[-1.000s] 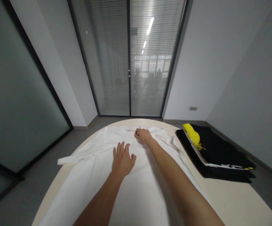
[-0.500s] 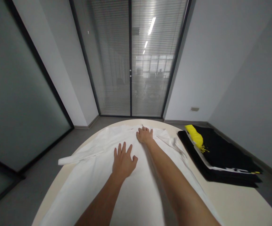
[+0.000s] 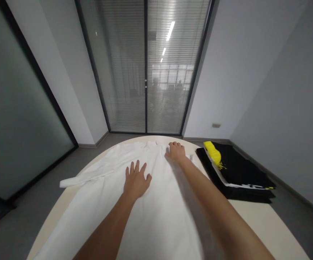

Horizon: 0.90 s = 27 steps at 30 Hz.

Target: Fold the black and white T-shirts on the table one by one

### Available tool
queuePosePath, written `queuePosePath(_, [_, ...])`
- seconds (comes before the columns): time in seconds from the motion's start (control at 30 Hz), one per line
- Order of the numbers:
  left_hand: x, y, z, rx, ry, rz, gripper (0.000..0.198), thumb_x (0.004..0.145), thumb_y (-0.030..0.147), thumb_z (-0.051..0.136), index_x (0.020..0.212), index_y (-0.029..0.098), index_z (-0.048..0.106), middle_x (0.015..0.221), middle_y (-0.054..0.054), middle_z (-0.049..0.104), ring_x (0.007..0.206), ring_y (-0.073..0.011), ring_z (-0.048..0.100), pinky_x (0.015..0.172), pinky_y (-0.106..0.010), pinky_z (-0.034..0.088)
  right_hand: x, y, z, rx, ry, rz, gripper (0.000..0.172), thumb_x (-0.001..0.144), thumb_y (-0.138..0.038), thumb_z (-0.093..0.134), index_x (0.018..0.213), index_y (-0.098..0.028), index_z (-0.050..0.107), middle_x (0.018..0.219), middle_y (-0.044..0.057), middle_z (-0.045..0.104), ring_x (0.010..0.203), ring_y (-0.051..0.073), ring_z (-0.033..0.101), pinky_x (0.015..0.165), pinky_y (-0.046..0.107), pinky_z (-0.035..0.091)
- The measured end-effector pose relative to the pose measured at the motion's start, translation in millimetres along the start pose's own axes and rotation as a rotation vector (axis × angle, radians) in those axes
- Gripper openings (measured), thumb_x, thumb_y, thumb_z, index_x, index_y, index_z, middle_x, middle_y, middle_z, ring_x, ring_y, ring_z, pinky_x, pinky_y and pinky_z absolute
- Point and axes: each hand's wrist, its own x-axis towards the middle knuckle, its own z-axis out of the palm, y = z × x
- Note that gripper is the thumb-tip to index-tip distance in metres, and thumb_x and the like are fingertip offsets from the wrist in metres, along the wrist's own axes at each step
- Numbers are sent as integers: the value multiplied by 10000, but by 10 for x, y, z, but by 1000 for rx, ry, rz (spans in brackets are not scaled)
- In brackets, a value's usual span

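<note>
A white shirt [image 3: 113, 202] lies spread flat over a cream oval table [image 3: 259, 224], one sleeve stretched out to the left. My left hand [image 3: 135, 180] rests flat on the middle of the shirt, fingers spread. Farther away, my right hand [image 3: 176, 151] lies palm down on the shirt's far right shoulder near the collar, its fingers stretched out on the cloth. Neither hand holds anything.
A stack of folded dark garments [image 3: 240, 173] with a yellow piece [image 3: 212, 151] on top sits at the table's right side. Beyond the table are grey floor, glass doors with blinds [image 3: 145, 72] and glass walls to the left.
My right hand went from a closed pinch near the collar to lying flat, then slid right across the shoulder. My left hand stayed flat on the shirt. The view shifted slightly.
</note>
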Motion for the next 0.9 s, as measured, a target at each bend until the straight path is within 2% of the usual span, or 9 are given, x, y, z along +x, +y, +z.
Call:
queuePosePath(0.13, [-7, -3, 12, -6, -3, 2, 587, 951, 433, 464, 1507, 246, 459, 1632, -121, 311, 1510, -380, 239, 1209, -582, 179, -202, 299, -148, -101, -82, 89, 751, 789, -516, 706, 1404, -151, 477, 1379, 217, 509, 1284, 361, 475, 1010, 480, 403])
queuePosePath(0.2, [-11, -2, 14, -4, -7, 1, 589, 955, 444, 462, 1511, 250, 453, 1634, -117, 306, 1510, -379, 237, 1210, -582, 176, -306, 424, -192, -139, -139, 102, 670, 804, -471, 710, 1375, -180, 516, 1346, 199, 552, 1260, 347, 517, 999, 471, 414])
queuePosePath(0.27, [-14, -6, 11, -2, -12, -4, 589, 961, 462, 454, 1514, 257, 448, 1635, -114, 305, 1511, -379, 235, 1209, -584, 177, -393, 532, -230, -152, -152, 118, 482, 858, -374, 665, 1286, -163, 592, 1280, 197, 608, 1210, 331, 573, 982, 449, 427])
queuePosePath(0.33, [-15, -20, 5, 0, -16, -8, 588, 970, 482, 439, 1516, 264, 444, 1636, -111, 304, 1513, -377, 232, 1207, -582, 183, -451, 630, -275, -151, -123, 153, 362, 913, -302, 591, 1221, -115, 626, 1238, 221, 634, 1185, 319, 600, 948, 408, 446])
queuePosePath(0.47, [-12, -79, -12, 6, -27, 0, 578, 987, 496, 407, 1518, 271, 441, 1636, -108, 306, 1512, -366, 238, 1205, -555, 205, -474, 822, -395, -126, -18, 272, 359, 968, -267, 506, 1229, -34, 587, 1146, 274, 665, 1110, 300, 650, 858, 340, 478])
queuePosePath(0.57, [-10, -124, -18, 17, -32, 9, 585, 989, 498, 403, 1527, 271, 428, 1635, -112, 305, 1512, -368, 237, 1204, -541, 210, -460, 949, -480, -107, 83, 339, 351, 988, -281, 478, 1254, -67, 558, 1086, 240, 695, 1015, 285, 689, 824, 337, 496])
queuePosePath(0.73, [-7, -172, -26, 29, -52, 37, 595, 995, 526, 374, 1539, 288, 404, 1645, -96, 287, 1519, -362, 219, 1209, -534, 199, -472, 1059, -568, -90, 148, 308, 393, 976, -355, 505, 1306, -150, 560, 1117, 189, 707, 1036, 285, 693, 832, 348, 514])
queuePosePath(0.8, [-2, -188, -27, 32, -61, 39, 593, 997, 533, 367, 1540, 297, 400, 1649, -85, 278, 1522, -354, 215, 1211, -531, 196, -487, 1069, -588, -71, 116, 291, 428, 970, -427, 506, 1294, -163, 599, 1158, 186, 701, 1072, 295, 684, 843, 358, 519])
queuePosePath(0.9, [7, -206, -18, 43, -64, 37, 594, 996, 537, 363, 1538, 297, 404, 1651, -78, 273, 1522, -353, 215, 1211, -530, 199, -506, 1062, -611, -68, -22, 275, 522, 942, -566, 501, 1176, -144, 699, 1196, 204, 691, 1113, 320, 669, 878, 396, 521])
